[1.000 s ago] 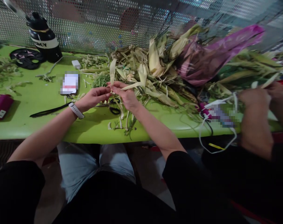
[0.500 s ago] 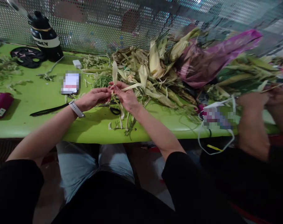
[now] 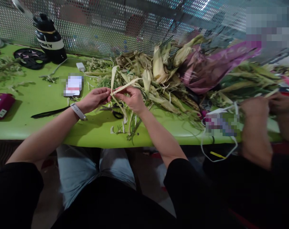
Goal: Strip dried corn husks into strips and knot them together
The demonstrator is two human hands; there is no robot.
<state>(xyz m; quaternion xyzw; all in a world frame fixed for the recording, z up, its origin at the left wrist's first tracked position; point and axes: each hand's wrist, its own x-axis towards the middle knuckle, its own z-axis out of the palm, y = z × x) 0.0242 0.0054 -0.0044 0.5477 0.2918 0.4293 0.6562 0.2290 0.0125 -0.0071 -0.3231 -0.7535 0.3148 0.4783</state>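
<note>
Pale corn husk strips (image 3: 127, 85) cross between my two hands over the green table. One strip stands up, another slants up to the right, and one hangs down. My left hand (image 3: 96, 98), with a pale watch on its wrist, is closed in a pinch where the strips cross. From the other side my right hand (image 3: 133, 98) pinches the strips too, thumb against fingers. Just below them, black-handled scissors (image 3: 117, 114) lie on the table, partly covered by husk. A heap of corn husks (image 3: 162, 92) lies beyond my right hand.
A phone (image 3: 73, 86) and a white charger (image 3: 80, 66) lie left of my hands, with a black bottle (image 3: 51, 41) behind. A purple bag (image 3: 201, 73) rests on the husks. At right, a co-worker's hands (image 3: 255, 108) hold a strip near a white cord (image 3: 202, 146).
The slanting strip has swung from low right to a steeper angle across the upright one. My right hand has shifted slightly right, away from my left fingers. The view has moved a little.
</note>
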